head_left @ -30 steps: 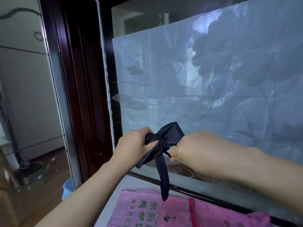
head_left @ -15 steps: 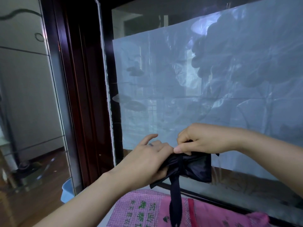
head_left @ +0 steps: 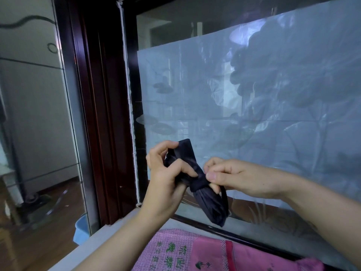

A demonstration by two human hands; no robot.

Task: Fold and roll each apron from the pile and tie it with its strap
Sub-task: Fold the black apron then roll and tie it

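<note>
Rolled dark apron between left hand and right hand fingertips, midair

frosted window pane | dark wooden frame | blue bin low beside frame

Dark apron: thin navy cloth that looked smooth with a faint sheen, and was creased into fine pleats at its lower end.
Strap: the same dark cloth, matt and bunched into a knot.
Pink apron, six o'clock: matt woven cloth, part fine check and part plain, with green printed characters.
Window pane, one o'clock: glossy glass, covered by a pale, wrinkled frosted film.
Frame, ten o'clock: looked like dark red-brown wood, polished and glossy.
Ledge, seven o'clock: pale grey, smooth and matt.
Tub, eight o'clock: smooth light blue plastic.
Floor, nine o'clock: brown wood boards with a slight shine.
</note>
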